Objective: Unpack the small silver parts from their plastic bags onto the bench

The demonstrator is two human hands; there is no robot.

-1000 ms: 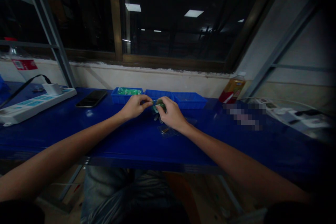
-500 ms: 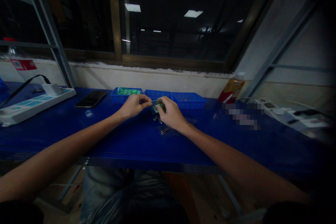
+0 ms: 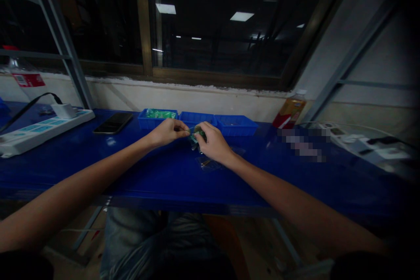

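Between my two hands is a small clear plastic bag (image 3: 193,141) with something green in it, held just above the blue table. My left hand (image 3: 169,132) is closed, its thumb and index finger pinching the bag's upper left edge. My right hand (image 3: 214,142) is wrapped round the other side, and its fingers cover much of the bag. Under my right hand, another clear bag (image 3: 207,163) with small brass-coloured pieces lies on the table. Right behind my hands stand a blue bin (image 3: 141,121) with green bags, a middle blue bin (image 3: 193,117) and a right blue bin (image 3: 238,129).
On the blue table (image 3: 157,179), a phone (image 3: 113,123) and a white power strip (image 3: 49,132) lie to the left. A drink bottle (image 3: 289,110) stands at the back right, near white chargers and cables (image 3: 370,148). A window and metal posts rise behind.
Both hands stay almost in place. The bag between them has shifted slightly, and its lower part hangs a little differently below my fingers.
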